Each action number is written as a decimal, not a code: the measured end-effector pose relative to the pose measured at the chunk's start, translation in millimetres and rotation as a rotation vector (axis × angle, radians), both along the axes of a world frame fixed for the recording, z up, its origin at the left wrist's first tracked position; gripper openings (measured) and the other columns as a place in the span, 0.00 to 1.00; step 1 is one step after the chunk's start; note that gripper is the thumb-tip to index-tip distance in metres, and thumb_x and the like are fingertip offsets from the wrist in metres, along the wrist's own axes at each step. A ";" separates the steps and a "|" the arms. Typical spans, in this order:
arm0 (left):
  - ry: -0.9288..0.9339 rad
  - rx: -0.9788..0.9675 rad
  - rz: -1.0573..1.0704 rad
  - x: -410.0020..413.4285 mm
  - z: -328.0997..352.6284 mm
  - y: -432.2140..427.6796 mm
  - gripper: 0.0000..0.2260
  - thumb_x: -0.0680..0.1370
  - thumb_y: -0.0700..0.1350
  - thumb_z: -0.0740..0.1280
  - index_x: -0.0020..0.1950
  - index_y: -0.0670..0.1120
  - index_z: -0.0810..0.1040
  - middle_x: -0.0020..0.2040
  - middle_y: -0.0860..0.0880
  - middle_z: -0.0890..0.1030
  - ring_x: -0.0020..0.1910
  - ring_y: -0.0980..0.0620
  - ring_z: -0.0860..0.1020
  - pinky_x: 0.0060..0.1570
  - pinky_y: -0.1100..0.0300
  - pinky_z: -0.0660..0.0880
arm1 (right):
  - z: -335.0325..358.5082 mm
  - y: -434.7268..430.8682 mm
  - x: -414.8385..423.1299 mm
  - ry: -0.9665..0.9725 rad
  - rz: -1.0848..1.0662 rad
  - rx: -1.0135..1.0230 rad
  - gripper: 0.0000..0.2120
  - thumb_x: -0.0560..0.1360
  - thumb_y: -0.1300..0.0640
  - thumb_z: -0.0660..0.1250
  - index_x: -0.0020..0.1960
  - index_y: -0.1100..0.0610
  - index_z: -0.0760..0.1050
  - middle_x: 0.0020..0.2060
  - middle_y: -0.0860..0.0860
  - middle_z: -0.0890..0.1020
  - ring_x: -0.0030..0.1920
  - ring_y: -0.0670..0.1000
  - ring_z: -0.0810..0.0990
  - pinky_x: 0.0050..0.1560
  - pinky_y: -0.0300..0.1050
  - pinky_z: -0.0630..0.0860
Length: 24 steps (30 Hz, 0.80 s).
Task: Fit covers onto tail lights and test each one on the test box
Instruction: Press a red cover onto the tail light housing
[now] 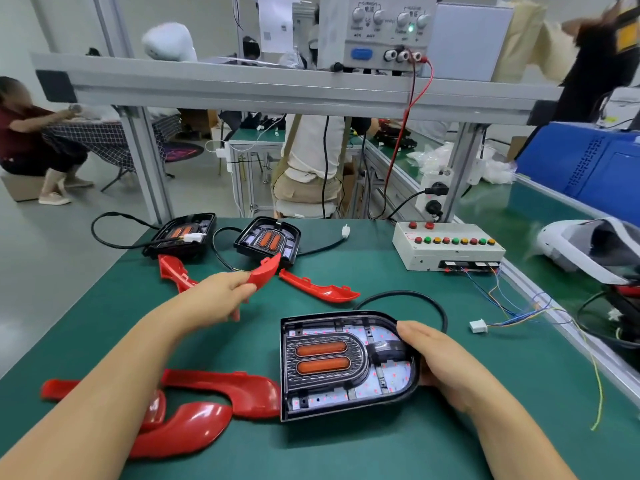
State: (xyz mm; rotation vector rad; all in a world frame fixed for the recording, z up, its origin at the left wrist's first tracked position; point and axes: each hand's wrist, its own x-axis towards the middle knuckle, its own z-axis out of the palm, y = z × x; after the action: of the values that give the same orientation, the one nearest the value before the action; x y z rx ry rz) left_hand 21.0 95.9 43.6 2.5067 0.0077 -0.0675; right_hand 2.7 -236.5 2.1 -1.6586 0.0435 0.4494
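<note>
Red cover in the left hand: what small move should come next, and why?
Probably carry the red cover over to the near tail light: the left hand pinches it, and the right hand steadies that light, which lies uncovered.

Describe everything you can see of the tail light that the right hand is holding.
The tail light lies face up on the green mat. Its black plastic housing is D-shaped and uncovered, showing two orange oblong lenses in a dark patterned surround and a pale board dotted red. The right hand grips its rounded edge; a black cable loops behind it.
</note>
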 end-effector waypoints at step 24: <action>-0.193 -0.414 -0.022 5.0 10.8 -70.5 0.05 0.77 0.42 0.67 0.42 0.46 0.73 0.35 0.48 0.83 0.34 0.51 0.82 0.37 0.57 0.77 | 10.5 24.1 10.6 0.193 -0.289 0.474 0.13 0.82 0.54 0.59 0.51 0.59 0.80 0.43 0.55 0.86 0.38 0.51 0.85 0.34 0.44 0.81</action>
State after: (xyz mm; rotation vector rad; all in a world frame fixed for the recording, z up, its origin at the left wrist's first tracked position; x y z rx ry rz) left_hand 26.0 25.3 54.4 2.0897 -0.1030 0.1497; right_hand 13.3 -212.4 12.6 -1.1178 0.2937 0.3629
